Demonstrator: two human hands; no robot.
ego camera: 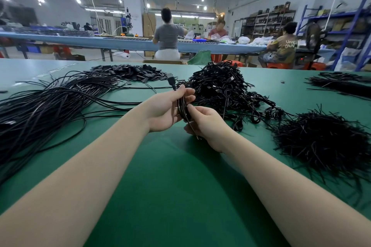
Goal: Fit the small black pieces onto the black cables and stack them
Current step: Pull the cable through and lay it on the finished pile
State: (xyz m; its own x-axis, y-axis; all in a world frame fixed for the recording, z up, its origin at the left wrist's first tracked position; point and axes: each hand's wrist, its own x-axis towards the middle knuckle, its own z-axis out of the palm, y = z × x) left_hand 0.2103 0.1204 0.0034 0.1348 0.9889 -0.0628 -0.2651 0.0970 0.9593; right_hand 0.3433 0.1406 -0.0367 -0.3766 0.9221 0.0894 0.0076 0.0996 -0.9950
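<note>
Both hands meet mid-table over the green mat (160, 176). Left hand (164, 110) grips a coiled black cable (181, 106), fingers curled round the loop, palm turned toward the right hand. Cable's plug end (171, 80) sticks up and away just past the left fingertips. Right hand (206, 124) sits just below and right of the coil, thumb and forefinger pinching the strands at its lower edge; a thin end pokes out under that hand, can't tell whether it's a tie or a cable tail. So both hands are clamped on the same coil, touching or nearly so. Left of the grip: big fan of loose straight cables (50, 104) spread flat on the mat, running off the left edge. Beyond the grip, far-left side: pile of small black pieces (128, 72), flat and rectangular. Directly behind the grip and to its right: heap of coiled cables (222, 86), tangled, trailing down toward the right. Right of the grip, nearer the person: bushy mound of short thin black strips (321, 138). Far right, well apart: another bundle of black cables (341, 84) along the table edge. Background: three people sit at a long blue bench (124, 43), well beyond the mat.
</note>
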